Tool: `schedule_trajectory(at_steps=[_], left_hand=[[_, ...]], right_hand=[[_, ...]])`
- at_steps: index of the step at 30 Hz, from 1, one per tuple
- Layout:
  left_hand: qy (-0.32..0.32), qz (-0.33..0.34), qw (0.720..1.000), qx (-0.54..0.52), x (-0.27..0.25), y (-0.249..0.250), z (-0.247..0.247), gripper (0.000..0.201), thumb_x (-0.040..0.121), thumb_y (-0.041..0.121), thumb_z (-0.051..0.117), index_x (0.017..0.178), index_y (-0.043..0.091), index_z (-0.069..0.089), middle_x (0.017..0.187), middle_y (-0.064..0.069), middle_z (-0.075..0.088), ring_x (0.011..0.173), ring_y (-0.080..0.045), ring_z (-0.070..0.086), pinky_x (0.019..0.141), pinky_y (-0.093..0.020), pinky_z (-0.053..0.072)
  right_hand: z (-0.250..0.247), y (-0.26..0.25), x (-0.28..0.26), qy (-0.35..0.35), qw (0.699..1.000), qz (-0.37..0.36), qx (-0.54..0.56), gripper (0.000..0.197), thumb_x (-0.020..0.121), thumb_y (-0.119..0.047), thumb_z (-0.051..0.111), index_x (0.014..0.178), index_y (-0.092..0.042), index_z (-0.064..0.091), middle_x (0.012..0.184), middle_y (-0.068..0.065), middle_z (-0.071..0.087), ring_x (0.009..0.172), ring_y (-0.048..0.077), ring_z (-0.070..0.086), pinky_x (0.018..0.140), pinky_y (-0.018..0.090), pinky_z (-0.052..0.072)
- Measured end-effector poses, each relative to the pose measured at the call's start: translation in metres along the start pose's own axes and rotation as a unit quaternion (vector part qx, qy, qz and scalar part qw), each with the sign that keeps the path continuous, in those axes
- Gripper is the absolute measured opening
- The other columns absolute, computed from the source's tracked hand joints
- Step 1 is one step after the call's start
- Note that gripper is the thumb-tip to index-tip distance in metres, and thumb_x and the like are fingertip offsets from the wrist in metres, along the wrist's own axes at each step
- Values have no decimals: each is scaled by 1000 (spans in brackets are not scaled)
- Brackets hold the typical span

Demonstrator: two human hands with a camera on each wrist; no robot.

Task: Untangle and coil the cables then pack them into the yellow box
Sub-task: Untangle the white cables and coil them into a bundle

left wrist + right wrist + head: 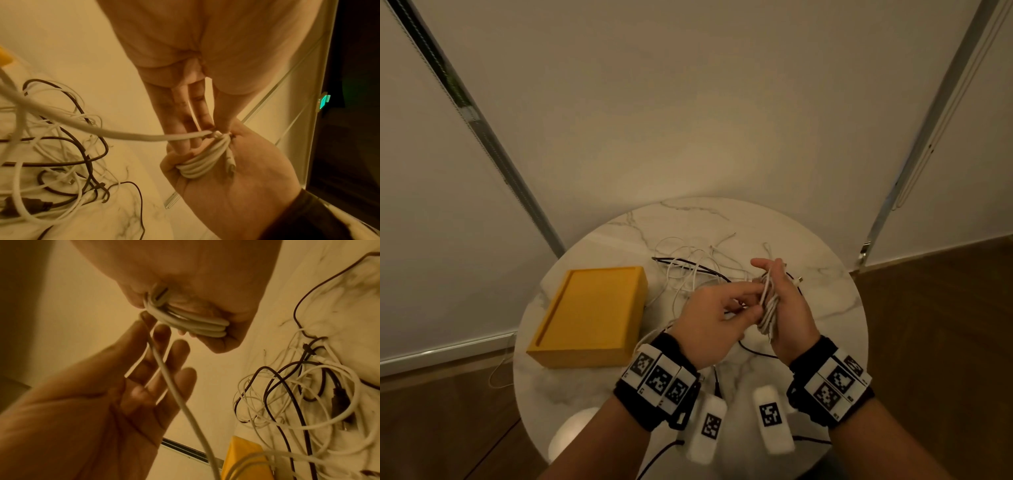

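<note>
**Item: white cable (123, 134), winding in hand.**

- **Step in hand (judged):** one cable is being wound into a coil (203, 164). The rest are still unsorted and nothing is packed yet.
- **Right hand (791, 308):** held upright above the table (825, 308), palm turned toward the other hand. The fingers curl round the coil and grip it against the palm. A connector (230, 162) lies across the turns, on the palm side of the fingers.
- **Left hand (709, 322):** level with the right and just beside it. The fingers (179, 350) are long and slightly spread. The thumb and fingertips meet on the cable's loose run where it joins the coil, a light pinch rather than a fist.
- **Loose run:** it leaves the left fingertips, crosses those fingers and drops toward the pile.
- **Tangle of cables (695, 270):** white and dark leads lie looped together on the table, beyond both sets of fingertips.
- **Yellow box (589, 315):** open and empty-looking, well out to the little-finger side of the left hand.
- **Handling note (judged):**
  - Lay each turn flat beside the last one.
  - Keep slight tension from the left pinch.
  - Let the run slide through the fingers rather than drag, because a snag would pull the whole pile.
  - Keep the right-hand grip firm enough that the turns do not spring apart.
  - Tuck in the tail end before moving the coil to the box.
</note>
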State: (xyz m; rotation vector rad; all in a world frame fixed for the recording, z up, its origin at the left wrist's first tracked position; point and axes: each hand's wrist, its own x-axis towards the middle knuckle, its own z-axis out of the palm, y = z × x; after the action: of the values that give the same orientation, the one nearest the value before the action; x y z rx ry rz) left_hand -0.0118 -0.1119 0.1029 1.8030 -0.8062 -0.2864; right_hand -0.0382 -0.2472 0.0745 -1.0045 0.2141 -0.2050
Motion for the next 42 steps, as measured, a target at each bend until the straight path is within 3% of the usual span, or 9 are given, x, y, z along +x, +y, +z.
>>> schedule_trajectory(at_steps=[6,12,15,26,29,33,37,40,42], left_hand=[[7,43,999,13,1,-4,1,31,93,5,62,119,18,73,100,4,77,95,-11,71,89,-34,57],[8,49,998,40,1,-4,-1,22,92,5,64,108,13,77,93,2,78,87,-10,73,82,-28,58],[-16,64,995,73,0,-4,-2,14,90,7,66,96,12,78,83,0,76,80,-16,72,76,-39,58],[-31,70,975,210,-1,-7,-7,14,78,17,75,91,18,77,73,6,74,66,-9,65,66,-29,51],[-26,58,988,140,-3,-9,-7,19,77,11,77,96,14,78,76,2,74,70,-12,67,70,-28,53],[76,90,986,114,-6,-16,-6,28,77,17,83,105,17,78,105,6,69,97,-5,63,77,-15,54],[160,-3,985,64,-10,-33,-14,16,95,35,60,97,24,71,84,8,65,74,-12,63,61,-35,57],[17,-182,983,-28,-17,-26,-15,31,105,38,42,107,20,67,65,-8,65,46,-19,52,45,-28,43],[-67,-241,967,-43,-22,-23,-12,42,105,46,36,108,20,69,64,-14,65,41,-19,50,41,-23,37]], right_hand=[[12,-2,-3,12,1000,1,17,48,93,-57,37,102,-11,50,64,-2,52,46,6,52,40,19,41],[13,3,1,6,997,26,78,54,61,-68,73,79,-19,58,73,-5,51,63,6,49,58,21,45],[16,2,1,28,999,2,25,44,73,-58,74,70,-19,56,69,-1,47,60,13,46,57,29,45],[21,6,3,73,995,52,50,35,97,-40,61,72,-17,68,70,1,64,66,13,63,58,30,53],[21,7,5,91,991,72,62,32,95,-42,65,99,-11,59,78,4,63,68,14,62,57,30,54],[20,0,9,83,993,46,69,37,99,-45,58,72,-19,61,72,2,56,61,16,53,62,34,48],[21,-12,10,63,991,20,116,35,103,-42,48,80,-16,53,70,4,50,60,18,48,55,31,44],[22,-13,9,58,991,17,120,35,103,-43,47,81,-17,52,69,3,49,57,16,48,56,31,43],[23,-12,9,56,991,14,119,34,103,-43,47,80,-17,52,69,2,49,57,16,47,59,31,42]])
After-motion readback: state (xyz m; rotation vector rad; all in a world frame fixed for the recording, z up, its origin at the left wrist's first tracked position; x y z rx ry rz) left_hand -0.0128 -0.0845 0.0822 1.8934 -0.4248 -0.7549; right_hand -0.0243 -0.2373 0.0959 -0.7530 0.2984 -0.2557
